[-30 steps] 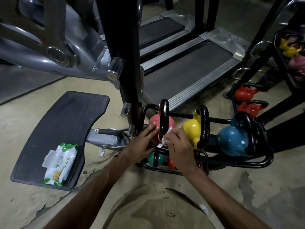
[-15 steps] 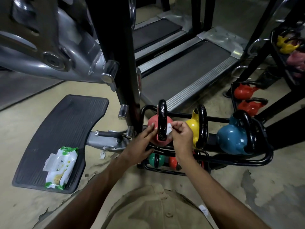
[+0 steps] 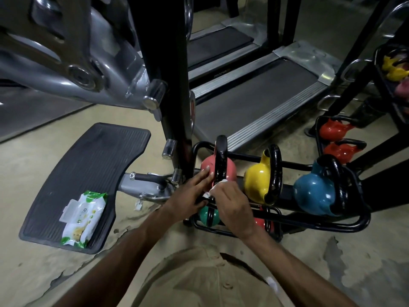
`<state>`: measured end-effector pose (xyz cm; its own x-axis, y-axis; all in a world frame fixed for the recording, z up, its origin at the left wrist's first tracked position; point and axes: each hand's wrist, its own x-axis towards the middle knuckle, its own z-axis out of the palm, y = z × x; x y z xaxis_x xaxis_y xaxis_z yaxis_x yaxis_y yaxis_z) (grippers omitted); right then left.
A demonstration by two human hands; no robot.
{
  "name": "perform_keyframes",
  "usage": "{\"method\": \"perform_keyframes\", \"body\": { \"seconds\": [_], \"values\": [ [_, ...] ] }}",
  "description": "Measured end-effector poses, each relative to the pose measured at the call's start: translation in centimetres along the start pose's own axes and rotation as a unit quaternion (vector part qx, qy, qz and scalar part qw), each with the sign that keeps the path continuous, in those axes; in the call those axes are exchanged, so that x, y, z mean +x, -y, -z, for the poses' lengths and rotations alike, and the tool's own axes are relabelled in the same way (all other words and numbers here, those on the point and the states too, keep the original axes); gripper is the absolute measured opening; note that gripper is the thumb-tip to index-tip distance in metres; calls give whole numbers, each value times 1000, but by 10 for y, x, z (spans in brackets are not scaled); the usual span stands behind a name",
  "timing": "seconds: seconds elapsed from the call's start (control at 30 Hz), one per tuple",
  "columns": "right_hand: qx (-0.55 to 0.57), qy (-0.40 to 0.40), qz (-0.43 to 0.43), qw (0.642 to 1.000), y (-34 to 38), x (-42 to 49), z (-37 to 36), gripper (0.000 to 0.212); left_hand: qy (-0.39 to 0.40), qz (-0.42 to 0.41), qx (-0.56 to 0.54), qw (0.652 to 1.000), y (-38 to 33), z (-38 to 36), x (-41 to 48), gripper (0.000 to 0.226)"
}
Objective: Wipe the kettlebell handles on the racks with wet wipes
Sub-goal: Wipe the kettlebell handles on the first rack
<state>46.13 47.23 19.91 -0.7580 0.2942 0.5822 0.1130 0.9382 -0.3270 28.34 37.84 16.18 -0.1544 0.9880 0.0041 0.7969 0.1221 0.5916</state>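
Since the earlier frame, the right hand point(image 3: 232, 202) has dropped down the black handle point(image 3: 221, 160) of the pink kettlebell point(image 3: 231, 169), which sits at frame centre on the black rack point(image 3: 354, 224). Its curled fingers pinch a white wet wipe point(image 3: 218, 185) against the handle base. The left hand point(image 3: 190, 196), fingers straight, presses on the kettlebell body. The wipes pack point(image 3: 83, 216) lies at lower left.

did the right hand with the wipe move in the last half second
Yes. The right hand, pinching the wipe, slid down the black handle of the pink kettlebell, toward its base.
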Motion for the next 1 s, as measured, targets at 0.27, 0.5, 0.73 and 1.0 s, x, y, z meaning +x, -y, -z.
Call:
{"method": "perform_keyframes", "body": {
  "seconds": [0.27,0.5,0.73,1.0],
  "values": [
    [-66,15,87,994,-29,69,23,18,-2,12,14,1000,-8,3,1,86],
    [-101,106,245,958,-32,46,26,18,-17,-3,-25,1000,-8,3,0,87],
    [-103,103,213,966,-37,32,38,24,-9,6,-12,1000,-7,1,1,95],
    [-88,97,222,966,-31,45,41,23,-7,13,-11,1000,-12,4,0,90]
  ]
}}
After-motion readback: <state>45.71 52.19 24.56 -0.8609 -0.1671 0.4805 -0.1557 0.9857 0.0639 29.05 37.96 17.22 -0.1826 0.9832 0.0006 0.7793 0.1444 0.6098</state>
